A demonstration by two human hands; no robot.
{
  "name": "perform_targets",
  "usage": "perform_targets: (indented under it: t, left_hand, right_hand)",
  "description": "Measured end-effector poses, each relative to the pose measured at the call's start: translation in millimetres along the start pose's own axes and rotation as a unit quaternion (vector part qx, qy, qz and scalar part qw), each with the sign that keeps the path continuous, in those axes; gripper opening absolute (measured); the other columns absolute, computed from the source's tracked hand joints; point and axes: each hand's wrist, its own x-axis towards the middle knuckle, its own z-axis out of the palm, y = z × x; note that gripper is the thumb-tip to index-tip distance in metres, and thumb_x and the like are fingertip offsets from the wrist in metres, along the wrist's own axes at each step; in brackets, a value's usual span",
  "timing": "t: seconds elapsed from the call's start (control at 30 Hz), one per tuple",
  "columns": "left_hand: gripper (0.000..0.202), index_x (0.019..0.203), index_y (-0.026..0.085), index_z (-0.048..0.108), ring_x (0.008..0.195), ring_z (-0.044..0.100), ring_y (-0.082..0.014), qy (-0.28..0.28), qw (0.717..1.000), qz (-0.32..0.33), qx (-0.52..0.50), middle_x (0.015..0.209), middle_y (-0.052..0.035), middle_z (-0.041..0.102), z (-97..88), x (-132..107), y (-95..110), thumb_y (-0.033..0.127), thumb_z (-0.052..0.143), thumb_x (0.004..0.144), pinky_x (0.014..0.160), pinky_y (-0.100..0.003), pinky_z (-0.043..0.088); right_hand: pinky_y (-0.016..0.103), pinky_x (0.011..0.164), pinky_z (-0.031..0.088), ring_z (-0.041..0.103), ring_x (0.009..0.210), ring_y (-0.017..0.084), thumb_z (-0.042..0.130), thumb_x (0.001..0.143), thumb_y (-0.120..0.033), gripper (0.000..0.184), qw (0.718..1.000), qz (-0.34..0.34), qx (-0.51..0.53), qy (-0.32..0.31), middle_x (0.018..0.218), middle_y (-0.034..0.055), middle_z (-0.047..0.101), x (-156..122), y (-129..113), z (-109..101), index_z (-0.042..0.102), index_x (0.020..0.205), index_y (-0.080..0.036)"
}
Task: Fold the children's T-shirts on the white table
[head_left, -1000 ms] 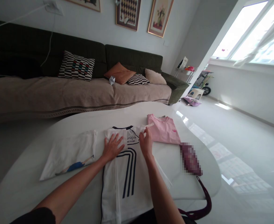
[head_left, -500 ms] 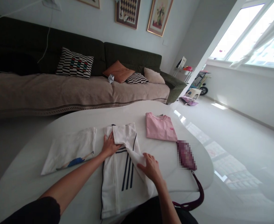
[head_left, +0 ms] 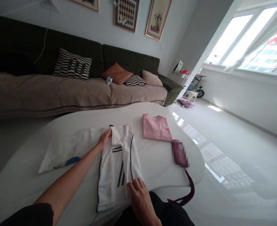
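Note:
A white shirt point(head_left: 118, 163) with dark stripes and dark piping lies on the table, its sides folded inward in a long strip. At its upper left, my left hand point(head_left: 104, 138) has its fingers closed at the edge of the folded sleeve. My right hand point(head_left: 139, 196) is down at the lower right edge, fingers curled around the cloth there. To the left lies a folded white garment point(head_left: 67, 147) with a blue print, partly behind my left forearm. A neatly folded pink T-shirt point(head_left: 156, 128) rests at the right.
A blurred maroon item point(head_left: 180, 153) with a dark strap point(head_left: 190, 185) sits at the right edge of the white table point(head_left: 152, 169); the strap hangs over. Behind stands a dark green sofa point(head_left: 129, 53) with cushions and a beige cover. Shiny floor lies to the right.
My right hand has moved down and toward me, drawing the shirt's right side inward over part of the stripes. My left hand has shifted slightly left and up to the sleeve's edge.

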Motion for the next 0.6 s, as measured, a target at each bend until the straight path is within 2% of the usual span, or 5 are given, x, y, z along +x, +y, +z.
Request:
perform_targets:
  t: [0.1,0.33,0.47,0.53,0.6]
  left_hand:
    - [0.038,0.117,0.019,0.05,0.086,0.061,-0.016,-0.004,1.0,-0.019,0.016,0.093,-0.0025,0.067,-8.2,6.7,7.4,0.037,0.048,0.083,0.079,-0.032,0.047]
    - [0.028,0.101,0.024,0.06,0.075,0.062,-0.017,-0.014,0.996,-0.025,0.085,0.077,0.0009,0.065,-24.5,-3.7,9.7,0.026,0.05,0.074,0.068,-0.027,0.047]
    - [0.03,0.102,0.019,0.061,0.097,0.057,-0.0267,0.003,0.99,0.018,0.137,0.099,-0.0088,0.062,-23.1,-1.3,20.3,0.026,0.048,0.076,0.083,-0.04,0.045]
    - [0.035,0.111,0.018,0.058,0.111,0.05,-0.0249,-0.002,0.987,0.075,0.145,0.114,-0.0105,0.057,-13.4,4.6,33.0,0.024,0.042,0.081,0.095,-0.039,0.039]
    - [0.038,0.118,0.019,0.054,0.12,0.043,-0.0198,-0.031,0.979,0.137,0.146,0.125,-0.0082,0.051,2.6,10.7,46.4,0.022,0.038,0.084,0.102,-0.033,0.033]
  right_hand:
    - [0.035,0.075,0.044,0.05,0.079,0.021,0.043,0.07,0.005,0.047,1.0,-0.015,0.003,0.021,0.086,0.0043,0.055,-7.1,-0.1,9.4,0.052,0.109,-0.02]
    - [0.031,0.066,0.049,0.053,0.076,0.02,0.051,0.072,0.0,0.03,1.0,-0.023,0.007,0.012,0.081,0.0029,0.055,-12.5,6.5,5.4,0.058,0.092,-0.021]
    - [0.031,0.067,0.051,0.056,0.077,0.02,0.059,0.073,-0.011,0.025,0.998,-0.026,0.061,-0.017,0.081,0.0023,0.057,-9.9,7.7,-6.8,0.059,0.095,-0.023]
    - [0.03,0.071,0.052,0.057,0.081,0.019,0.054,0.078,-0.014,0.021,0.995,-0.006,0.099,-0.013,0.087,0.0033,0.059,-2.3,6.8,-9.3,0.059,0.097,-0.023]
    - [0.03,0.081,0.05,0.058,0.093,0.018,0.04,0.082,-0.006,0.035,0.995,0.016,0.102,0.011,0.102,0.0064,0.06,7.3,6.8,-4.5,0.057,0.108,-0.021]
